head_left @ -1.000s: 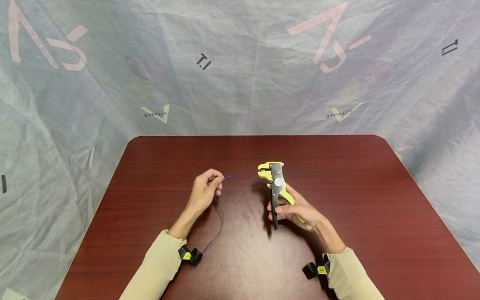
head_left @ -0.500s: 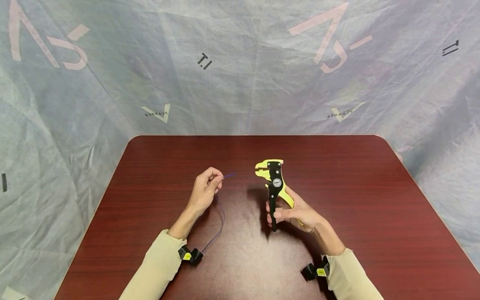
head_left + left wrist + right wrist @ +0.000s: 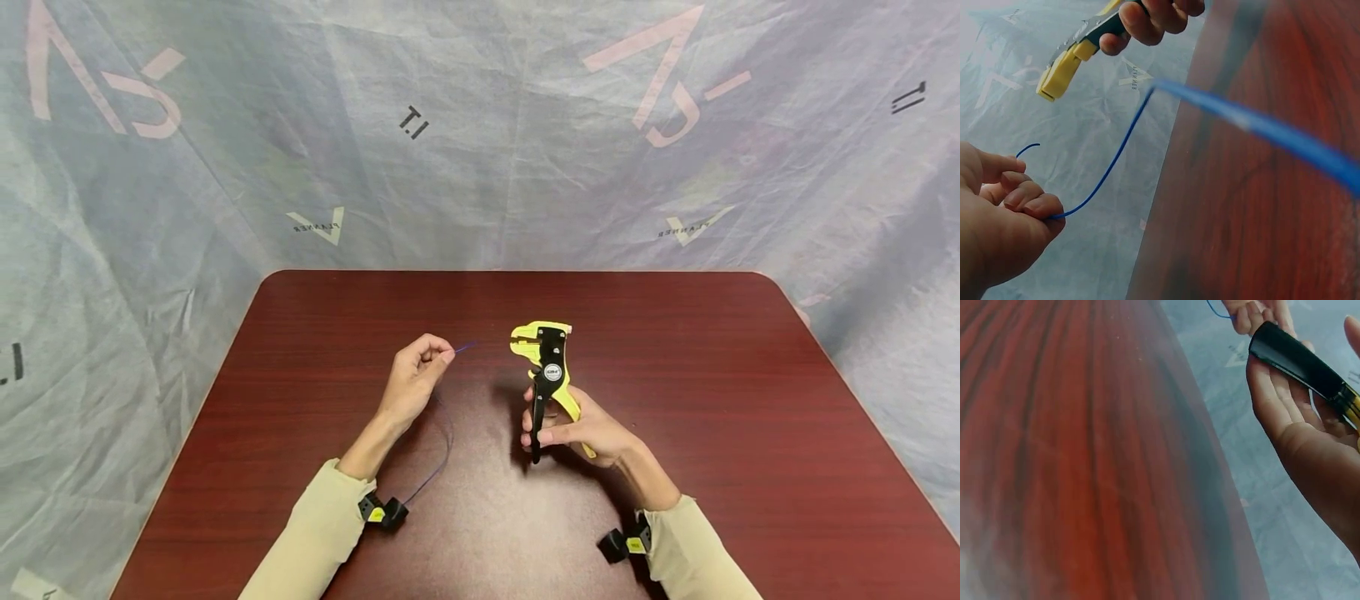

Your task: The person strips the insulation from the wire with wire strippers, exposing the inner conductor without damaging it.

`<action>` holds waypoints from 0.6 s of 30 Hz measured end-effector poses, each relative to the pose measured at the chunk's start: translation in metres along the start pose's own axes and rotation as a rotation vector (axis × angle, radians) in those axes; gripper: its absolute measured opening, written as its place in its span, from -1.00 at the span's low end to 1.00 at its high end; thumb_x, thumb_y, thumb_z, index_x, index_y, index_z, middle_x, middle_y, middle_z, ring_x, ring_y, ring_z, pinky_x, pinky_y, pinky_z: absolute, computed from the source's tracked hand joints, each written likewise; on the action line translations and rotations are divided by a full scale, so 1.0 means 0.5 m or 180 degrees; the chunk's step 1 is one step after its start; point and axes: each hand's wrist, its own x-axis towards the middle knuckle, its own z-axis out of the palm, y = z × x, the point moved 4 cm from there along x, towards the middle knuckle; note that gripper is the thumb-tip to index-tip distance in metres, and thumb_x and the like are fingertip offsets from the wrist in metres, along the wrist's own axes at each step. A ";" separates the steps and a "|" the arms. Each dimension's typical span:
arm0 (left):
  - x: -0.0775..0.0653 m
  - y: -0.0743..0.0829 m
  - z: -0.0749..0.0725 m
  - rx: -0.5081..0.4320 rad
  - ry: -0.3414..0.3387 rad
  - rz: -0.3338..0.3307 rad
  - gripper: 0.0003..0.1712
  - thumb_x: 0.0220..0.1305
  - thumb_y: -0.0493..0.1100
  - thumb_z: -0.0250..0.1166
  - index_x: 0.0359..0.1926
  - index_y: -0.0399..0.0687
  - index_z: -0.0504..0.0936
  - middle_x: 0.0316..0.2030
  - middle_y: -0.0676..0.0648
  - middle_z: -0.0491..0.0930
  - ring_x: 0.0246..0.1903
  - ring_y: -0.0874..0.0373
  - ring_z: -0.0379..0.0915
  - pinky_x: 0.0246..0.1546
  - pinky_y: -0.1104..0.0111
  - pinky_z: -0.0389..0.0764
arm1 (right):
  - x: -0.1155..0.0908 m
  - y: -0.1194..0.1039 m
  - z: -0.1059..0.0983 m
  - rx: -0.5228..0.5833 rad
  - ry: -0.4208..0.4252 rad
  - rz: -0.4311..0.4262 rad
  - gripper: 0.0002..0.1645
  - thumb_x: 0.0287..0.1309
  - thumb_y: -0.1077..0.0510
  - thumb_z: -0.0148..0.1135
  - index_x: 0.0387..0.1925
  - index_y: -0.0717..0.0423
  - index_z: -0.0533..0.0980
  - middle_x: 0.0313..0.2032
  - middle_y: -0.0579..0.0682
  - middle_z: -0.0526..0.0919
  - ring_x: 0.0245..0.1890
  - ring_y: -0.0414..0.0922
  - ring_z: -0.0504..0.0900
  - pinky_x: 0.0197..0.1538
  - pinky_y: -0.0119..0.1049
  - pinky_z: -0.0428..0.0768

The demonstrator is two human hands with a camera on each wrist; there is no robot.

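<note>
Between thumb and fingertips my left hand (image 3: 415,377) pinches a thin blue wire (image 3: 1110,164). A short end of it sticks out past the fingertips toward the right. The rest runs through the curled fingers and loops back toward the left wrist camera. My right hand (image 3: 592,427) grips a yellow and black wire stripper (image 3: 552,371) by its handles, thumb on the black one. The tool's yellow head points left, its mouth a short gap from the wire's end. In the right wrist view the black handle (image 3: 1297,359) lies across the fingers.
Both hands are over a dark red wooden table (image 3: 720,375). Grey printed sheeting (image 3: 480,150) hangs behind it and along both sides. A small black camera (image 3: 393,512) sits on the left wrist, and another camera (image 3: 613,546) on the right.
The wire stripper has turned to show its black face and shifted slightly left with my right hand. My left hand has moved slightly right, the wire's end with it.
</note>
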 end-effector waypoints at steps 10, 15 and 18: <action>-0.006 0.015 0.003 -0.0464 0.0021 -0.0021 -0.82 0.31 -0.42 0.23 -0.20 -0.58 0.55 -0.60 0.20 0.41 -0.59 0.39 0.24 -0.52 0.54 0.33 | 0.016 0.005 0.019 0.0043 -0.0279 0.0094 -0.51 0.25 0.48 0.14 0.15 0.11 0.32 -0.19 -0.04 0.65 -0.21 -0.09 0.75 -0.03 -0.16 0.71; -0.011 0.020 0.009 -0.0729 -0.0134 0.0000 -0.94 0.33 -0.42 0.20 -0.28 -0.33 0.60 -0.60 0.18 0.37 -0.60 0.36 0.21 -0.52 0.49 0.29 | 0.023 0.005 0.030 0.0181 -0.0422 -0.0029 -0.53 0.26 0.45 0.14 0.15 0.15 0.31 -0.18 -0.03 0.65 -0.20 -0.07 0.75 -0.05 -0.17 0.71; -0.016 0.027 0.014 -0.0842 -0.0215 0.0031 -0.81 0.33 -0.43 0.19 -0.32 -0.08 0.63 -0.60 0.18 0.36 -0.61 0.36 0.19 -0.54 0.47 0.23 | 0.024 0.007 0.035 0.0277 -0.0481 -0.0010 -0.54 0.26 0.45 0.14 0.15 0.19 0.29 -0.17 -0.02 0.65 -0.19 -0.06 0.75 -0.05 -0.16 0.71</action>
